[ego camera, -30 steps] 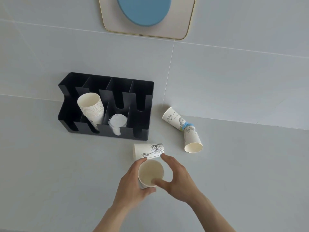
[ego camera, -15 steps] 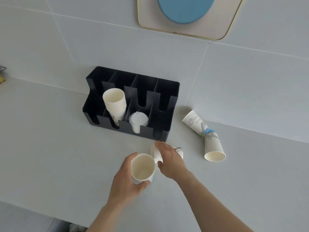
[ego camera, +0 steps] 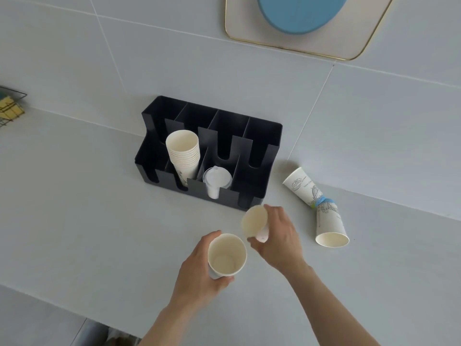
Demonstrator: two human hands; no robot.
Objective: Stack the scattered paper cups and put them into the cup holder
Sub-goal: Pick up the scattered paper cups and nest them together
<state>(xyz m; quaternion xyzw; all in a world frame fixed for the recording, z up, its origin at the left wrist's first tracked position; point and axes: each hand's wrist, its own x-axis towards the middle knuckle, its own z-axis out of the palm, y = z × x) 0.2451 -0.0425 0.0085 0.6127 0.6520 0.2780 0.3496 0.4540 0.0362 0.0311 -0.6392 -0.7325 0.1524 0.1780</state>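
My left hand (ego camera: 199, 275) grips an upright white paper cup (ego camera: 227, 254) with its mouth facing up. Just right of it, my right hand (ego camera: 277, 236) holds a second paper cup (ego camera: 254, 221) tilted, its mouth turned left toward the first. Behind them stands the black cup holder (ego camera: 262, 146), with a stack of paper cups (ego camera: 183, 151) in one compartment and clear plastic lids (ego camera: 216, 179) in the one beside it. Two more printed cups lie on their sides at the right: one (ego camera: 300, 183) near the wall, one (ego camera: 330, 226) with its mouth toward me.
The grey counter (ego camera: 87, 221) meets a tiled wall behind the holder. A wire basket (ego camera: 10, 106) with something yellow sits at the far left. A gold-rimmed panel with a blue disc (ego camera: 299, 16) hangs on the wall above. The counter's front edge runs at lower left.
My right hand has lifted the cup that lay in front of the holder and tipped it toward the cup in my left hand. The view has shifted left.
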